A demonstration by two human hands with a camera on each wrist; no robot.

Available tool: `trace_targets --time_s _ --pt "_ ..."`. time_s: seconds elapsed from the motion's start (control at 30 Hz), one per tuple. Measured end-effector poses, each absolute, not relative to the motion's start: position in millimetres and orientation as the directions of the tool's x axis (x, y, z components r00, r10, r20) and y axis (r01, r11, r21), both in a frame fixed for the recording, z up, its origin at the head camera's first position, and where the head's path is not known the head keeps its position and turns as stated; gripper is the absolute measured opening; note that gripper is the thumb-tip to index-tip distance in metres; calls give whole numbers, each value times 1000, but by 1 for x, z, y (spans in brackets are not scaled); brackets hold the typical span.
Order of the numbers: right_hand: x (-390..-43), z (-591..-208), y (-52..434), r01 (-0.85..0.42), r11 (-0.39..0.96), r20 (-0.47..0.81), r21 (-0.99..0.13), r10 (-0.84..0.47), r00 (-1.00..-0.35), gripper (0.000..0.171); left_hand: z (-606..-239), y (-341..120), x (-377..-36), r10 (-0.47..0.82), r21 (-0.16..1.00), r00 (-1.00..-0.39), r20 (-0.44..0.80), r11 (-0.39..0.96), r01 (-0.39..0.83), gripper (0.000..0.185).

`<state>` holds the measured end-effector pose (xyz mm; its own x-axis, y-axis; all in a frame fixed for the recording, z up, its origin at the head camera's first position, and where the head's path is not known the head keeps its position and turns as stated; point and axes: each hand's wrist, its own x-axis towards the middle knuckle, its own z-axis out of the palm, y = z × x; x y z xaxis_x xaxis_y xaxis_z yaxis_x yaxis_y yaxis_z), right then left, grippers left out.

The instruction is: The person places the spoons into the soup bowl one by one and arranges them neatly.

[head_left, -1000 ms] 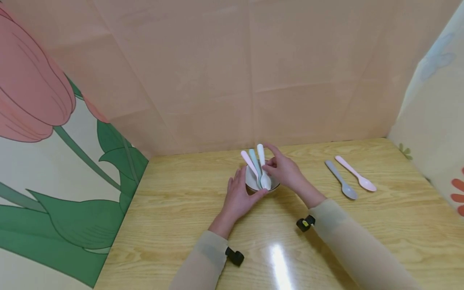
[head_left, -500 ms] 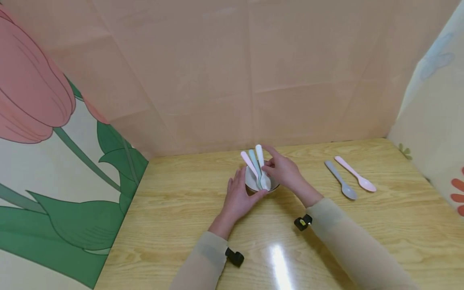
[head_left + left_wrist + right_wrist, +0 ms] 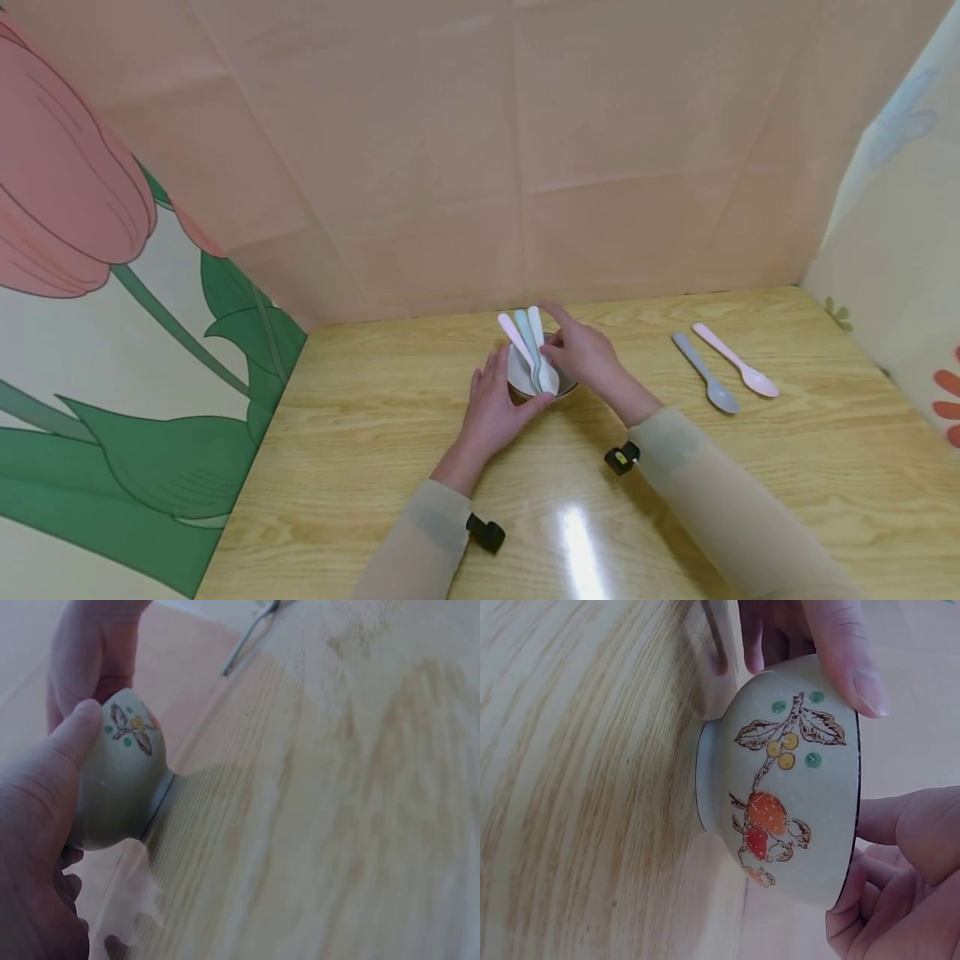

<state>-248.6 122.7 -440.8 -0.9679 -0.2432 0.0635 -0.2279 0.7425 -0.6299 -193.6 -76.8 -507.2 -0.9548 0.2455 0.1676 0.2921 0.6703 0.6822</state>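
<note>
A small ceramic bowl (image 3: 542, 375) stands on a wooden table (image 3: 750, 500), near its far edge, with three spoons in it: a pink spoon (image 3: 516, 333), a pale blue spoon (image 3: 527, 335) and a white spoon (image 3: 542, 350), their handles leaning out over the far rim. From the head view the bowl is mostly hidden behind the two hands, and its outside cannot be seen. The right wrist view shows what is missing there: painted leaves, yellow berries and red fruit on the bowl's side (with a dark line round the rim).

The left hand (image 3: 495, 408) cups the bowl's near left side, thumb pressed against its wall; the left wrist view confirms the thumb on the bowl. The right hand (image 3: 585, 354) has its fingers curled at the white spoon's handle, though whether they pinch it or merely touch it is hard to make out.

Well apart to the right lie a grey spoon (image 3: 705, 372) and a second pink spoon (image 3: 735, 358), side by side on the table.
</note>
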Motion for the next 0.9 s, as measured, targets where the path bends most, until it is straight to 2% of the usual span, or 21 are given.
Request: trace_targets --time_s 0.27,0.9 --pt "-251 -444 122 -232 754 63 -615 -246 -967 79 -509 -77 -194 248 682 -955 163 671 291 111" --pt "-243 -440 129 -194 688 57 -700 -217 -975 65 -507 -77 -193 242 676 -957 160 679 285 112"
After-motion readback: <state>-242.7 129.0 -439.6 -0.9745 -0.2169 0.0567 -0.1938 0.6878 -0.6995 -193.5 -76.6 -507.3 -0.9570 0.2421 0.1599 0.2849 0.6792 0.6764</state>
